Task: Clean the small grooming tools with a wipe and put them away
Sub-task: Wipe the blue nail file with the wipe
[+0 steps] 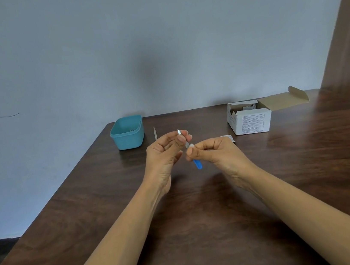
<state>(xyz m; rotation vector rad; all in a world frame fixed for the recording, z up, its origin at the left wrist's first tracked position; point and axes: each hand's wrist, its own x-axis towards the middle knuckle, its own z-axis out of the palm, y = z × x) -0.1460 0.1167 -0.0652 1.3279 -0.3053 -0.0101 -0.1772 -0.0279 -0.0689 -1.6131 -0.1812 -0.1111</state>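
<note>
Above the middle of the table, both hands hold a small grooming tool (197,164) with a blue handle and a thin metal blade. My left hand (167,150) pinches the metal blade near its tip, which pokes up above the fingers. My right hand (211,150) pinches a small white wipe (190,146) round the shaft just above the blue handle. A second thin, pale tool (155,133) lies flat on the table beside the teal container (127,132). Something small lies inside the container.
An open white cardboard box (249,119) with its flap folded back stands at the back right, and a small torn wrapper (229,137) lies in front of it. The dark wooden table (193,219) meets a grey wall; its left edge runs diagonally.
</note>
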